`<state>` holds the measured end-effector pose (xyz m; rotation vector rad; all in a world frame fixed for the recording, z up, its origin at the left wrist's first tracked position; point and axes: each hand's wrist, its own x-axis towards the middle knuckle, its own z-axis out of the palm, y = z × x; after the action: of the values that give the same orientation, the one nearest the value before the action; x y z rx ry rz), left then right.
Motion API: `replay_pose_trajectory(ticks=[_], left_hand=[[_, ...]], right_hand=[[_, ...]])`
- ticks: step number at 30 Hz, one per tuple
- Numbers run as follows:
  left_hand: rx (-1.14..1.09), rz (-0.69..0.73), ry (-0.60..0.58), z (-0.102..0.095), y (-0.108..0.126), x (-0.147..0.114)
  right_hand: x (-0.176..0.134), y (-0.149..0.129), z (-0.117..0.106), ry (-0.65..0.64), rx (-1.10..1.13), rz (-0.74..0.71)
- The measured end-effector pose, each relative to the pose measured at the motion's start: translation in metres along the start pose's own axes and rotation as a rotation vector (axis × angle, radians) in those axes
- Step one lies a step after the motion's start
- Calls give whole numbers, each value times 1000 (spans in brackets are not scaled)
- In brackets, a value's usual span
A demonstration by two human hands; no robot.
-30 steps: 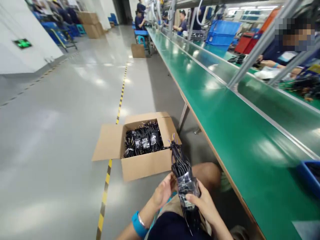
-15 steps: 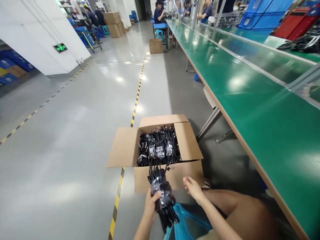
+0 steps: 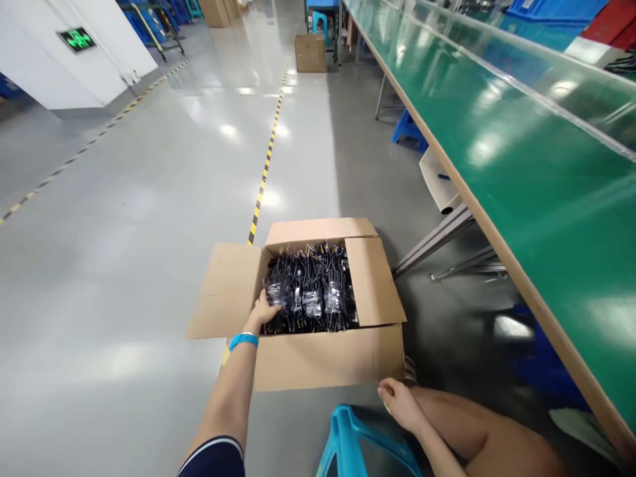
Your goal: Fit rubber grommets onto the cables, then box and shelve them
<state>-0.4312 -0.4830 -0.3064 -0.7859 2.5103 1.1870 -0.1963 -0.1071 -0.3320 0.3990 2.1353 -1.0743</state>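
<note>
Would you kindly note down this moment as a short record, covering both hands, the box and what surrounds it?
Box: cardboard, flaps open, on the floor
Left hand: gripping a black cable bundle at the box's left end
Right hand: loosely curled, nothing visible in it
Other bundles: side by side in the box
Stool: blue, between the arms
Workbench: green top, right of the box

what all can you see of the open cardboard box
The cardboard box is brown and stands upright on the grey floor beside the green-topped table. Its four flaps are spread open. Inside sit black cable bundles, some wrapped in shiny clear film. The left hand reaches in over its left side; contact is unclear.
</note>
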Motion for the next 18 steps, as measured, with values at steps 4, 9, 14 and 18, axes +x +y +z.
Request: replay_pose_trajectory(ticks=[4,9,14,18], left_hand=[[194,-154,90,30,-30,-1],[289,-205,157,44,-47,-6],[282,-290,187,43,-41,1],[181,-306,159,27,-30,6]], right_hand=[[7,-1,4,16,-54,-20],[-2,20,8,-72,-206,91],[-1,18,4,-36,-203,100],[13,-9,2,45,-72,38]])
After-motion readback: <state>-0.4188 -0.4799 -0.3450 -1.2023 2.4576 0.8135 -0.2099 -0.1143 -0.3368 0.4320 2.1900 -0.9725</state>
